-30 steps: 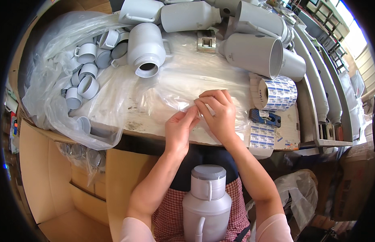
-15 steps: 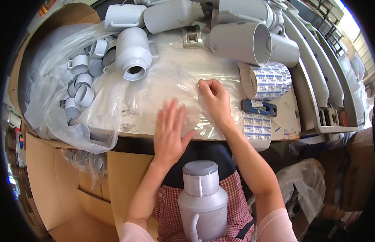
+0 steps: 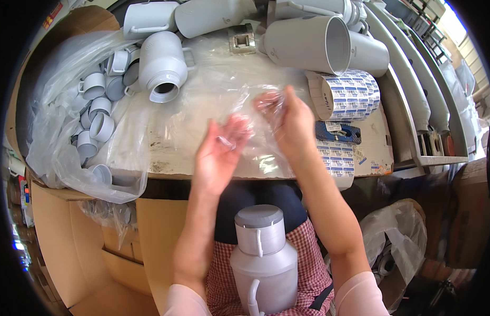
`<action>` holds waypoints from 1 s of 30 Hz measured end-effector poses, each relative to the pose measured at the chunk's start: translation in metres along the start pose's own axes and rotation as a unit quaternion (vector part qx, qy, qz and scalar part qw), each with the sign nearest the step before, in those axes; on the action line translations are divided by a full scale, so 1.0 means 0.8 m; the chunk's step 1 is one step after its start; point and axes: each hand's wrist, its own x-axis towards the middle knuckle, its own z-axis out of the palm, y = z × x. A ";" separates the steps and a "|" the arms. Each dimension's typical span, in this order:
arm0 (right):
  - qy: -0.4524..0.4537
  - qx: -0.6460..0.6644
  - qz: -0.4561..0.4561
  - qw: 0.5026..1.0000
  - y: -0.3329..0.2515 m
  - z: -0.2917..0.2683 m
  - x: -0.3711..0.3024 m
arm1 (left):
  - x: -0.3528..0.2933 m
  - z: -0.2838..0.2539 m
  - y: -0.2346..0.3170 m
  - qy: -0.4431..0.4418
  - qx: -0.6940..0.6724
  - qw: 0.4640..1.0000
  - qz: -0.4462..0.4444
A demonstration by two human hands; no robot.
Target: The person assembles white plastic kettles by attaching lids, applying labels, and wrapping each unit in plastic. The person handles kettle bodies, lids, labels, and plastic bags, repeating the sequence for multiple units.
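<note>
A clear plastic bag (image 3: pixel 261 150) is stretched between my two hands above the worktable. My left hand (image 3: pixel 218 155) is cupped, with film across its bent fingers, gripping the bag's left side. On the other side my right hand (image 3: pixel 295 124) is closed on the film, its fingers curled and seen through the plastic. Wrinkles and glare hide exactly where the fingertips pinch. Upright on my lap stands a grey vacuum jug (image 3: pixel 263 268) with a handle, topped by a handled cup and a darker grey lid (image 3: pixel 259 216); neither hand touches it.
Small grey cups (image 3: pixel 101 126) fill a plastic-lined box at left. An open-necked jug (image 3: pixel 163 60) and several grey jug bodies (image 3: pixel 303 46) lie along the back. A label roll (image 3: pixel 347 95) and a blue cutter (image 3: pixel 337 132) sit at right. An open carton (image 3: pixel 60 237) stands lower left.
My left hand has gone from flat and spread over the film to cupped with film across its fingers. My right hand moved slightly up and right. The film is now lifted between both hands.
</note>
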 end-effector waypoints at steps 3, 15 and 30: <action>-0.350 0.273 0.168 0.880 -0.052 -0.050 -0.007 | -0.033 -0.041 0.038 -0.316 -0.174 0.931 -0.057; -0.507 -0.400 0.082 0.759 -0.073 -0.196 -0.239 | -0.283 -0.098 0.049 -0.356 0.257 0.887 -0.147; -0.440 -0.516 0.393 0.621 -0.122 -0.346 -0.406 | -0.332 0.044 0.042 -0.484 0.690 0.455 0.287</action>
